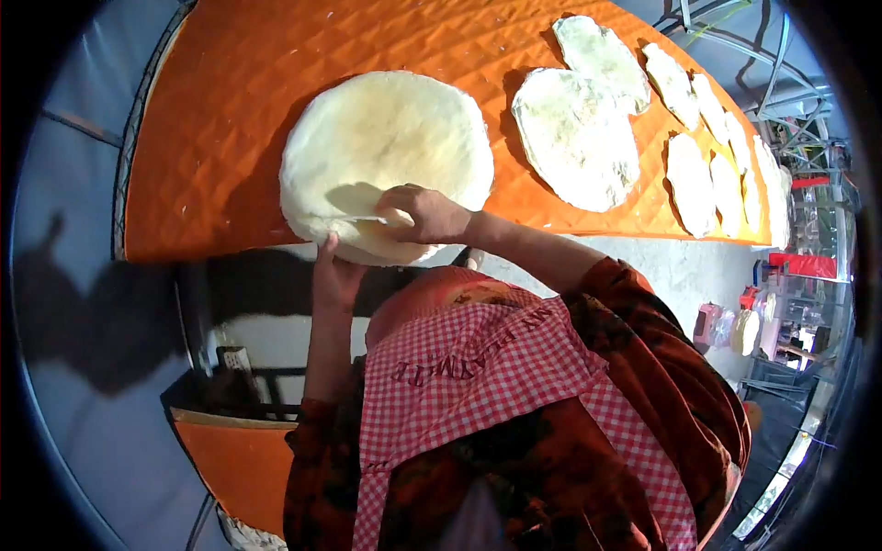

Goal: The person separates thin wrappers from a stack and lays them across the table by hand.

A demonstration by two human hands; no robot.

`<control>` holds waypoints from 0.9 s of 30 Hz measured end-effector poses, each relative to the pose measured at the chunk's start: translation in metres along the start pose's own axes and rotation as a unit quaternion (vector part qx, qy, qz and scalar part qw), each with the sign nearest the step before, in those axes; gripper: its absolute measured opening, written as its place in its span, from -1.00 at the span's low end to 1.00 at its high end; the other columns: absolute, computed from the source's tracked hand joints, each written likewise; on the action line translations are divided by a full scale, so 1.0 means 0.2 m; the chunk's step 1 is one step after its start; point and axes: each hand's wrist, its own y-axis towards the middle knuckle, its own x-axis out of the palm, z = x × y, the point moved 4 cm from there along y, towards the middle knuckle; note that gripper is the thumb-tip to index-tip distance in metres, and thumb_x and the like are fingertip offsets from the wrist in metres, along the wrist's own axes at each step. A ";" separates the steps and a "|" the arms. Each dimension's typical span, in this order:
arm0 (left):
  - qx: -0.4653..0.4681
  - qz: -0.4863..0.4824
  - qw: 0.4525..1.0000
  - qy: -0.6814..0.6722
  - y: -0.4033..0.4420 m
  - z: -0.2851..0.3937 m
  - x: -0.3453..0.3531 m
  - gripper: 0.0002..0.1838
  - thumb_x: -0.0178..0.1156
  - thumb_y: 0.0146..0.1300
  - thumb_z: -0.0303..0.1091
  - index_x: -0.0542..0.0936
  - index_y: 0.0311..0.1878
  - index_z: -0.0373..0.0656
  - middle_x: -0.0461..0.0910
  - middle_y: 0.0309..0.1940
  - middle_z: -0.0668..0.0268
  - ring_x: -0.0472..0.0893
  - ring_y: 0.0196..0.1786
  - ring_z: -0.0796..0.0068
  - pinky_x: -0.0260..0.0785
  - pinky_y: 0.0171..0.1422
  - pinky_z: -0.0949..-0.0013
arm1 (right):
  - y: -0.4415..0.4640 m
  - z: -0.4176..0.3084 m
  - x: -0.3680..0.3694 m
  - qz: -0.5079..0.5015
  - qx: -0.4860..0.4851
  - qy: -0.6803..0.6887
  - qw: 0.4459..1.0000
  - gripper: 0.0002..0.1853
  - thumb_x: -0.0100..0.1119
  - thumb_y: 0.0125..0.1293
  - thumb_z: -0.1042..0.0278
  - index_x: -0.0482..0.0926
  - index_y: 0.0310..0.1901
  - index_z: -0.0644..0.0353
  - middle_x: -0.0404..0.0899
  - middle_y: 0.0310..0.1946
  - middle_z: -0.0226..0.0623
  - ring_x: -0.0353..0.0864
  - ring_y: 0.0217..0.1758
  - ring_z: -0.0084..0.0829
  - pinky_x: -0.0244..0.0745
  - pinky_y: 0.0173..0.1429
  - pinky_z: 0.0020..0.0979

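A large, thick, round white pad (390, 138), soft-looking like dough or fibre wadding, lies at the near edge of an orange cloth-covered table (211, 119). Its front rim reaches over the table edge. My right hand (424, 213) is closed in a pinch on a raised fold near the pad's front. At the front left rim, my left hand (336, 266) grips the edge from below, thumb up against it and the other fingers mostly hidden. Between the two hands a thin white ridge runs along the pad.
Two overlapping white sheets (579, 138) lie to the right on the table. Several smaller white pieces (689, 184) are spread further right. Grey sheeting (73, 303) hangs at the left. An orange-covered surface (234, 468) stands at the lower left. Metal poles (781, 55) rise at the upper right.
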 end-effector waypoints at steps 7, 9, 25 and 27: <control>0.024 -0.029 0.998 0.044 -0.01 0.02 0.06 -0.28 0.13 0.08 -0.53 0.17 0.36 -0.08 0.35 0.21 0.16 0.42 0.22 0.16 0.41 0.22 0.06 | -0.01 -0.10 0.04 0.006 0.025 -0.095 0.995 -0.38 0.36 -0.01 0.08 0.45 0.07 0.24 0.43 0.10 -0.03 0.42 0.16 0.03 0.40 0.23 -0.15; 0.033 -0.019 0.998 0.051 -0.02 0.02 0.09 -0.25 0.14 0.04 -0.58 0.17 0.36 -0.08 0.36 0.19 0.17 0.44 0.21 0.16 0.43 0.20 0.08 | 0.01 -0.09 0.02 -0.030 0.029 -0.074 0.996 -0.40 0.32 0.02 0.13 0.45 0.07 0.28 0.46 0.06 -0.01 0.44 0.15 0.01 0.41 0.20 -0.16; 0.048 0.079 0.991 0.097 0.01 -0.01 0.07 -0.38 0.19 0.09 -0.58 0.28 0.27 -0.20 0.45 0.09 0.20 0.50 0.11 0.26 0.48 0.13 0.15 | -0.01 -0.09 0.06 0.041 -0.009 -0.099 0.994 -0.53 0.27 -0.01 0.30 0.47 -0.02 0.25 0.53 -0.06 -0.05 0.56 -0.02 -0.02 0.56 0.00 -0.17; 0.052 0.087 0.989 0.107 0.01 -0.01 0.07 -0.37 0.19 0.08 -0.60 0.29 0.27 -0.17 0.45 0.08 0.21 0.51 0.11 0.27 0.48 0.12 0.17 | 0.02 -0.05 0.04 -0.011 -0.001 -0.100 0.995 -0.59 0.24 0.02 0.31 0.49 -0.06 0.23 0.54 -0.08 -0.08 0.57 -0.03 -0.07 0.59 -0.04 -0.21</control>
